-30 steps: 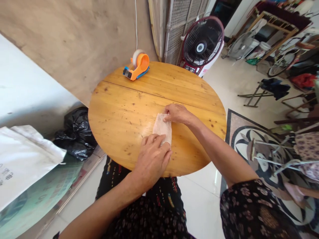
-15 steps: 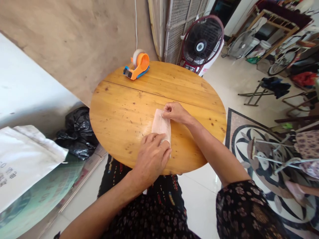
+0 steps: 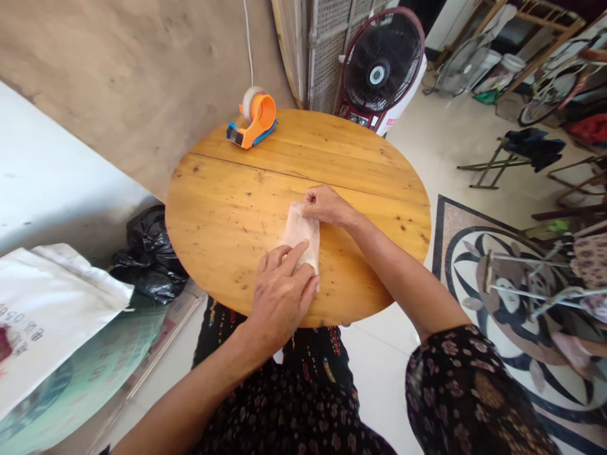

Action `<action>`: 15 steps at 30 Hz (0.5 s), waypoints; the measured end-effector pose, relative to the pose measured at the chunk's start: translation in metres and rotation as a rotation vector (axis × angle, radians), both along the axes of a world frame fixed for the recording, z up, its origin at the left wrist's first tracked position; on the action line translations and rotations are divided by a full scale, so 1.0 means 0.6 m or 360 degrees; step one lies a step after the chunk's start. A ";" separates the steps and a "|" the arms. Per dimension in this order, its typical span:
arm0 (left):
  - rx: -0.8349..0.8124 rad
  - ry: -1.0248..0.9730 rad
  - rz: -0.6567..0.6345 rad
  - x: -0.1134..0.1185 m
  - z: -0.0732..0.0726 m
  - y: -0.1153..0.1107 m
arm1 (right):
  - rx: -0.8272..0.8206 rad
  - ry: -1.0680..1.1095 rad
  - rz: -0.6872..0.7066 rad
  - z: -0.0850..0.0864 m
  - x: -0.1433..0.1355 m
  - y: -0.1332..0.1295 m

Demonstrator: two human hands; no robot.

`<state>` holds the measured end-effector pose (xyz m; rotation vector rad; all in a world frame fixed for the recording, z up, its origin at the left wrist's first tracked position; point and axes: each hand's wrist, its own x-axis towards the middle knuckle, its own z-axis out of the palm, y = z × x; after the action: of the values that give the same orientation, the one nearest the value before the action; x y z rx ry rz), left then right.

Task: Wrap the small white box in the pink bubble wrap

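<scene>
A thin, pale pink sheet (image 3: 300, 226), a bit wrinkled, lies lengthwise near the middle of the round wooden table (image 3: 213, 215). I cannot make out whether it is paper, cloth or a plastic pouch. Across its near end rests my left hand (image 3: 284, 287), palm down with the fingers stretched out and slightly apart. At the sheet's far right corner, my right hand (image 3: 325, 205) has its thumb and fingers closed in a pinch on the edge. The part of the sheet under my left palm is hidden.
An orange and blue tape dispenser (image 3: 256, 121) stands at the table's far left edge. Behind the table is a dark red fan (image 3: 379, 74). Black plastic bags (image 3: 150, 259) and a white sack (image 3: 61, 303) lie to the left. A folding stool (image 3: 497, 161) stands to the right.
The whole view has shifted slightly. My left fingers have spread and bent a little on the sheet; my right hand stays pinched at its far corner.
</scene>
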<state>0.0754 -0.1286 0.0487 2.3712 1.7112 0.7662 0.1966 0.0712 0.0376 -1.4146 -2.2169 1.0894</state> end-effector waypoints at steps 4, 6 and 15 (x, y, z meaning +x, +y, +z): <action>-0.0083 0.0058 -0.0068 -0.003 0.008 0.005 | 0.0039 -0.0199 0.0041 0.012 -0.010 0.001; -0.0122 0.0022 -0.0096 -0.005 0.010 0.009 | 0.0030 -0.0256 0.0036 0.013 -0.013 0.002; -0.0144 -0.0101 -0.0137 -0.008 0.001 0.015 | -0.0018 -0.0279 -0.0019 0.015 -0.017 -0.001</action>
<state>0.0707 -0.1194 0.0492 2.3177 1.5737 0.7264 0.1863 0.0706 0.0469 -1.5811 -2.3208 1.0108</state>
